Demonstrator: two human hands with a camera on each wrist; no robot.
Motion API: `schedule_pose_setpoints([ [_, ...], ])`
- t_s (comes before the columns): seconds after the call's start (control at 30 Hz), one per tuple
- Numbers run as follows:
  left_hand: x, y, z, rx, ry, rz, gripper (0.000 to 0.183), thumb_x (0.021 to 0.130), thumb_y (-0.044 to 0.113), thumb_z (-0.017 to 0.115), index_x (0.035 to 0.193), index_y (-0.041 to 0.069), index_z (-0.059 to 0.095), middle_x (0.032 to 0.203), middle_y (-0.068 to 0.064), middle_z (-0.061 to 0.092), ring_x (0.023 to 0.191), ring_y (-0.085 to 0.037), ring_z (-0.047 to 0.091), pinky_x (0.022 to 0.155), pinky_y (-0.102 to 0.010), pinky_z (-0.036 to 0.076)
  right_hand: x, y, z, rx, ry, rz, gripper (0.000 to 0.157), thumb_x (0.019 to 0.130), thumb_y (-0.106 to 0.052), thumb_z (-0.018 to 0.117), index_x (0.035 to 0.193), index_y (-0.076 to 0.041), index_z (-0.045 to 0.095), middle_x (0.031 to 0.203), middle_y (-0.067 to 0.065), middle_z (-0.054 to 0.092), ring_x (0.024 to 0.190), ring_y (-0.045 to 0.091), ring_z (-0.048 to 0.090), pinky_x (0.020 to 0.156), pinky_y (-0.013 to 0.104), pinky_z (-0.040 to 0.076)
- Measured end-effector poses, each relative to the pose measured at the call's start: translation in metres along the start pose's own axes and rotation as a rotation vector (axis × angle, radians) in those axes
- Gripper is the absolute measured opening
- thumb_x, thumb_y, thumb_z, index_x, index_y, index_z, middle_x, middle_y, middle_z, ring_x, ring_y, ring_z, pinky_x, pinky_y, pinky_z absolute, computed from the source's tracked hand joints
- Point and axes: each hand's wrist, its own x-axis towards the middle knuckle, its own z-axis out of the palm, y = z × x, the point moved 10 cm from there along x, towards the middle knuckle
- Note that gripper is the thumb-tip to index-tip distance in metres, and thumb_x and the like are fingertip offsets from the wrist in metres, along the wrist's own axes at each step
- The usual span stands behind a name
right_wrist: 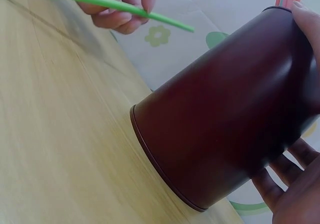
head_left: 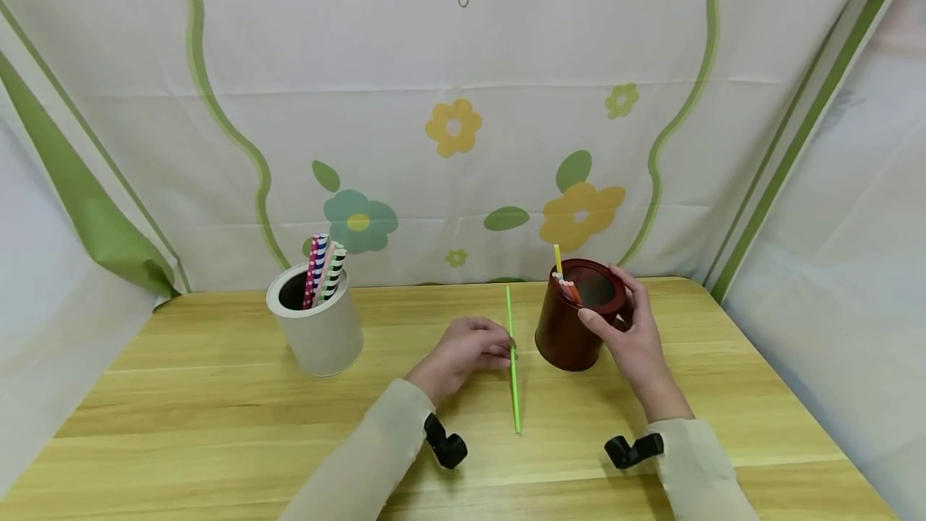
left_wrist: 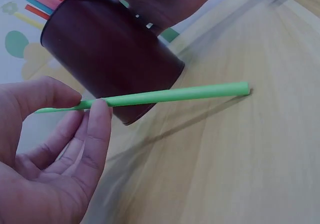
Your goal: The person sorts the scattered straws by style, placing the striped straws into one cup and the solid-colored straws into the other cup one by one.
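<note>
My left hand (head_left: 466, 352) pinches a bright green straw (head_left: 515, 396) near its middle, between thumb and fingertips. In the left wrist view the straw (left_wrist: 200, 92) runs level, close over the table, and casts a shadow there. To its right stands a dark red canister (head_left: 560, 336) with a few straws (head_left: 570, 288) leaning inside, among them a taller yellow one (head_left: 558, 258). My right hand (head_left: 637, 340) grips the canister from the right, thumb at the rim and fingers round the far side. The right wrist view shows the canister's smooth wall (right_wrist: 225, 108) and base edge.
A white canister (head_left: 325, 340) stands on the left of the wooden table (head_left: 217, 424), holding several patterned paper straws (head_left: 323, 272). Behind the table's back edge hangs a white floral curtain (head_left: 405, 63). Each wrist carries a small black camera mount (head_left: 446, 445).
</note>
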Motion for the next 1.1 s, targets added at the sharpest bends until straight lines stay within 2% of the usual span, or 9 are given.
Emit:
schedule_pose_setpoints([
  [0.13, -0.002, 0.011, -0.004, -0.011, -0.005, 0.042, 0.007, 0.097, -0.001, 0.069, 0.103, -0.003, 0.067, 0.095, -0.010, 0.073, 0.081, -0.016, 0.071, 0.083, -0.030, 0.065, 0.000, 0.001, 0.000, 0.001, -0.003, 0.002, 0.081, 0.101, -0.010, 0.074, 0.168, -0.030, 0.034, 0.145, 0.002, 0.051, 0.121, 0.009, 0.056, 0.094, 0.009, 0.050],
  [0.33, -0.005, 0.029, -0.004, 0.008, -0.024, 0.101, 0.004, 0.101, 0.001, 0.066, 0.102, 0.002, 0.062, 0.103, -0.012, 0.074, 0.089, -0.020, 0.075, 0.093, -0.041, 0.066, 0.000, 0.001, -0.001, -0.001, -0.002, 0.002, 0.081, 0.101, -0.010, 0.074, 0.168, -0.030, 0.034, 0.145, 0.004, 0.051, 0.120, 0.010, 0.055, 0.094, 0.008, 0.050],
  [0.5, -0.008, 0.052, -0.003, 0.019, -0.003, 0.179, 0.013, 0.100, -0.004, 0.066, 0.112, -0.005, 0.061, 0.099, -0.010, 0.071, 0.088, -0.019, 0.076, 0.090, -0.039, 0.067, 0.000, 0.001, -0.001, -0.006, -0.003, 0.002, 0.081, 0.101, -0.010, 0.075, 0.168, -0.030, 0.034, 0.146, 0.004, 0.051, 0.121, 0.010, 0.055, 0.094, 0.008, 0.050],
  [0.8, -0.015, 0.081, -0.001, 0.059, 0.023, 0.255, 0.026, 0.101, -0.007, 0.067, 0.125, -0.005, 0.059, 0.107, -0.011, 0.068, 0.091, -0.018, 0.075, 0.089, -0.040, 0.067, 0.002, 0.002, 0.000, -0.005, -0.006, 0.004, 0.081, 0.101, -0.012, 0.075, 0.168, -0.031, 0.033, 0.148, 0.007, 0.050, 0.122, 0.011, 0.054, 0.094, 0.008, 0.049],
  [1.1, -0.024, 0.109, 0.000, 0.041, 0.033, 0.316, 0.025, 0.102, -0.005, 0.068, 0.125, -0.004, 0.058, 0.106, -0.008, 0.067, 0.092, -0.016, 0.074, 0.091, -0.042, 0.067, 0.002, 0.004, 0.000, -0.011, -0.012, 0.007, 0.082, 0.101, -0.013, 0.075, 0.168, -0.034, 0.032, 0.152, 0.009, 0.050, 0.123, 0.012, 0.053, 0.095, 0.009, 0.048],
])
